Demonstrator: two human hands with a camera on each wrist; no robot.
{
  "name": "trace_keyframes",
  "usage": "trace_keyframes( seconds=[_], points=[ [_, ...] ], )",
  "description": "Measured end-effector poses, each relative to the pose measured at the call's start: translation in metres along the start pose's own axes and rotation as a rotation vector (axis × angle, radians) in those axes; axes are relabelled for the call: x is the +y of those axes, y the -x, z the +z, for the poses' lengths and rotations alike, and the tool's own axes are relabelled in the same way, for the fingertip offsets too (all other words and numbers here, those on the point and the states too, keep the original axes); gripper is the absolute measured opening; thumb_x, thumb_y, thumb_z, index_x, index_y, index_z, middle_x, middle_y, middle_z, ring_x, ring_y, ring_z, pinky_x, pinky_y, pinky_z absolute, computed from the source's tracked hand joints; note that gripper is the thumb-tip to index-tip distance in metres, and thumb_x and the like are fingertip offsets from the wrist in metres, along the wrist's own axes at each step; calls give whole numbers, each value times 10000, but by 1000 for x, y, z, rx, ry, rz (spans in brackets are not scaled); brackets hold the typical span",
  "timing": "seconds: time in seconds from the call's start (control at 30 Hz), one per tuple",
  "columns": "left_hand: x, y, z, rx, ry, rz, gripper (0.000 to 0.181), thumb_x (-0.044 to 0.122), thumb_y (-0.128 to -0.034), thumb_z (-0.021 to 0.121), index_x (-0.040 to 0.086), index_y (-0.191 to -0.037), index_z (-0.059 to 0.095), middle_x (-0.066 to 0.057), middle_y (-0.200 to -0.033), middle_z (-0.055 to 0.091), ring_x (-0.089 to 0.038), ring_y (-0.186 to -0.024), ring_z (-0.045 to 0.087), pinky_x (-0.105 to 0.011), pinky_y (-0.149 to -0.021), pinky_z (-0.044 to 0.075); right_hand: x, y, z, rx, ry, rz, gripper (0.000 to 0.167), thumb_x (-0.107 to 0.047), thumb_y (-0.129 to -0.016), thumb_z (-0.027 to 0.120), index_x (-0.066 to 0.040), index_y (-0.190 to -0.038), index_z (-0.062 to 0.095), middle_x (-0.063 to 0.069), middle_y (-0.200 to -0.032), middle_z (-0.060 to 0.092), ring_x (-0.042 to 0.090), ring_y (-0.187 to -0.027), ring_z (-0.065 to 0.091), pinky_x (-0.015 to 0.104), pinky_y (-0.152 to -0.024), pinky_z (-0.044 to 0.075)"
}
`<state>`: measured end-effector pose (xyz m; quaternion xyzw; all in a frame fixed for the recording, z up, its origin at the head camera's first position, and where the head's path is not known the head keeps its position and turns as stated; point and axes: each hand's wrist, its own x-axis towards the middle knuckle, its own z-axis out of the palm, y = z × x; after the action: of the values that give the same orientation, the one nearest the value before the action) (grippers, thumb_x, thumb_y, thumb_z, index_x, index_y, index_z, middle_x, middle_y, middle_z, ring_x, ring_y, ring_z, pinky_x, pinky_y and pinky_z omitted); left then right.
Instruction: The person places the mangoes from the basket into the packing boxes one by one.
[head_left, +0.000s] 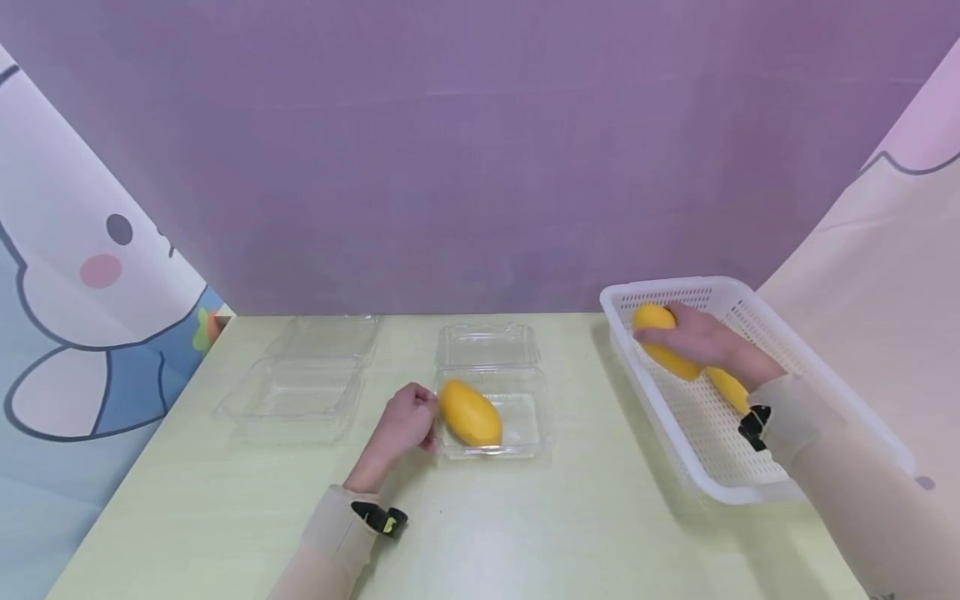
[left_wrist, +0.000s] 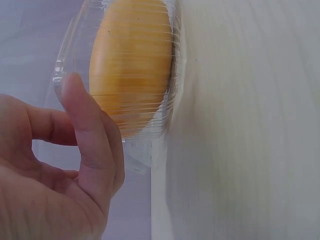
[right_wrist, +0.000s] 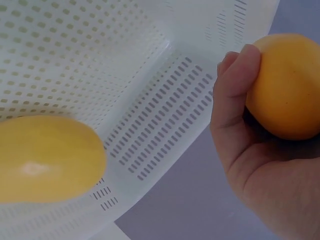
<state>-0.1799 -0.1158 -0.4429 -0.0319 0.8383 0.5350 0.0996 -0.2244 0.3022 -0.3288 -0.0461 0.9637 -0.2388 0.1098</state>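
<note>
My right hand [head_left: 701, 335] grips a yellow mango [head_left: 670, 354] over the far part of a white perforated basket [head_left: 660, 408]. In the right wrist view the fingers curl round that mango [right_wrist: 287, 85], while another mango [right_wrist: 45, 160] lies in the basket. My left hand [head_left: 408, 421] pinches the left rim of an open clear plastic clamshell box [head_left: 525, 417]. One mango [head_left: 470, 414] lies tilted in the left part of this box. From the left wrist view, the fingertips meet the box edge beside the mango [left_wrist: 131, 65].
Left of my left hand stands a second open clear clamshell box [head_left: 300, 396]. Behind the pale table [head_left: 480, 533] rises a purple panel [head_left: 450, 167]. The basket's raised rim borders the right side.
</note>
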Motion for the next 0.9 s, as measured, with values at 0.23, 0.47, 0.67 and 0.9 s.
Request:
trace_keyframes(
  seconds=[0.23,0.47,0.67,0.9],
  points=[
    [0,0,-1,-1,-5,3,221,131,-1007,487,-37,-1136,547,-121,-715,583,-196,-526,562,-314,-532,543,-11,2,-2,17,-20,-4,756,-565,-994,516,80,-1371,398,173,-1040,548,292,-881,555,365,-718,444],
    [-1,1,-2,8,-7,16,217,128,-1007,482,-39,-1126,551,-112,-700,580,-196,-516,559,-314,-524,539,-22,2,-1,15,-70,5,705,-556,-991,531,38,-1351,409,166,-1029,551,276,-852,568,341,-690,473],
    [1,1,-2,13,-1,6,220,124,-1002,486,-37,-1136,552,-118,-719,588,-196,-520,566,-311,-531,544,-31,5,-1,15,-66,-1,708,-559,-994,517,35,-1362,407,164,-1036,560,276,-861,575,345,-698,472],
    [1,2,-4,12,-2,9,221,118,-1003,479,-42,-1141,546,-126,-732,588,-201,-525,562,-316,-532,544,-44,6,-2,21,-81,-24,695,-544,-994,530,46,-1342,414,155,-1005,560,262,-821,568,348,-683,458]
  ],
)
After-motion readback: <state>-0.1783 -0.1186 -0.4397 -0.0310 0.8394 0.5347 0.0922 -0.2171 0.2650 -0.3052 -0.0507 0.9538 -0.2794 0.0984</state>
